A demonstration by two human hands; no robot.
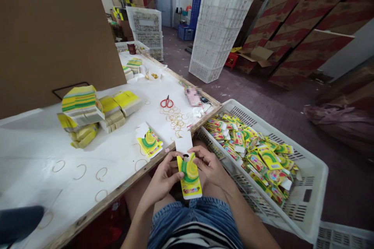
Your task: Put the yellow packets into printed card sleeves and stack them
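Note:
Both my hands hold one small yellow and green printed carton [189,173] above my lap, its white flap pointing up. My left hand [164,177] grips the carton's left edge with curled fingers. My right hand [208,163] pinches its upper right side. Just ahead on the white table [35,151] lies a small pile of the same flat cartons [149,142]. To my right a white plastic crate [309,186] holds several filled cartons [257,155] of the same print.
Stacks of bundled flat cartons [87,114] sit further left on the table, with red scissors [166,103] and scattered rubber bands [175,118]. A brown cardboard sheet [55,31] stands behind. Stacked white crates [217,35] and cardboard boxes [300,27] fill the floor beyond.

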